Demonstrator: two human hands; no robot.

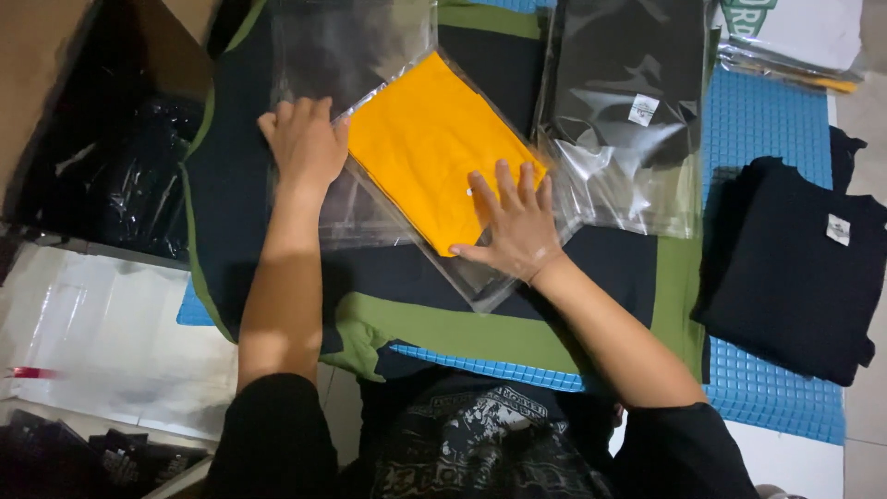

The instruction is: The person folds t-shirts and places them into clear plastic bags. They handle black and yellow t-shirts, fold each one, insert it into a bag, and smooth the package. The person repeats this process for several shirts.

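Pressing right hand [516, 226] fingers spread, yellow shirt [427, 143]

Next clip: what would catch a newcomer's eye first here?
The folded orange-yellow garment in a clear plastic bag at centre, with the right hand flat on it and the left hand at the bag's upper-left edge. To the right, a black shirt lies on a blue mat.
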